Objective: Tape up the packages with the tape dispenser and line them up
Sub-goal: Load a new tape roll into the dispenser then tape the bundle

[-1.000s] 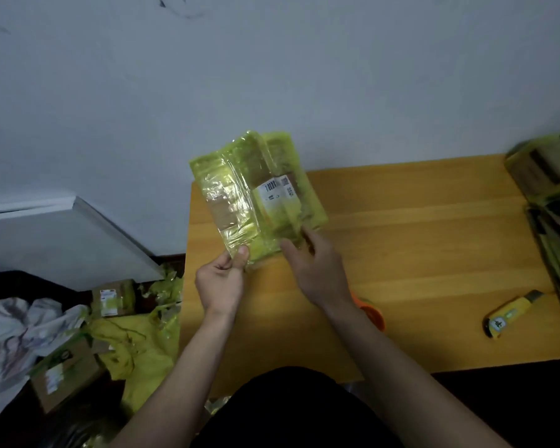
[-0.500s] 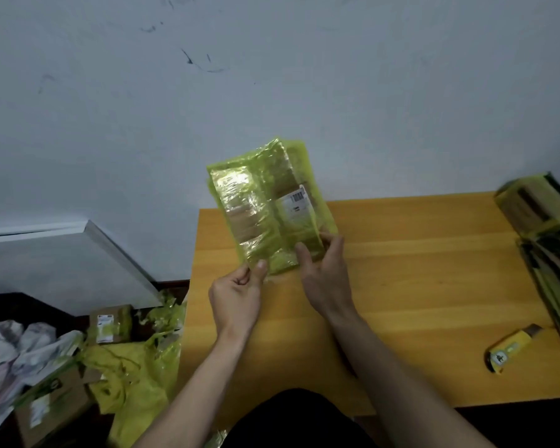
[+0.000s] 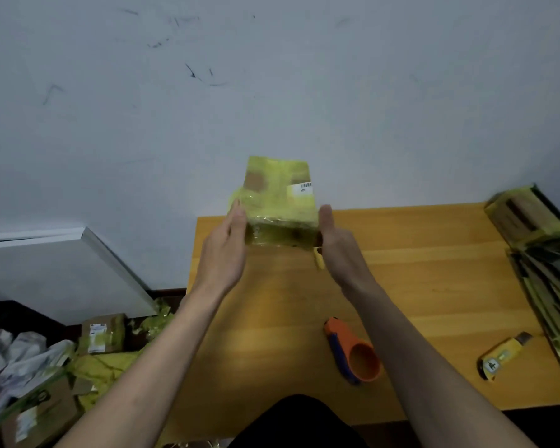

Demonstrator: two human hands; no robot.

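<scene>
Above the far left part of the wooden table (image 3: pixel 417 286), near the wall, I hold the yellow-wrapped package (image 3: pixel 278 198) between my two palms: my left hand (image 3: pixel 225 250) presses its left side with straight fingers, and my right hand (image 3: pixel 340 247) presses its right side likewise. Its white label (image 3: pixel 301 188) faces up. Nearer me on the table lies the orange tape dispenser (image 3: pixel 356 350), just beside my right forearm. Further wrapped packages (image 3: pixel 527 218) sit at the right edge, with a yellow utility knife (image 3: pixel 503 355) in front of them.
</scene>
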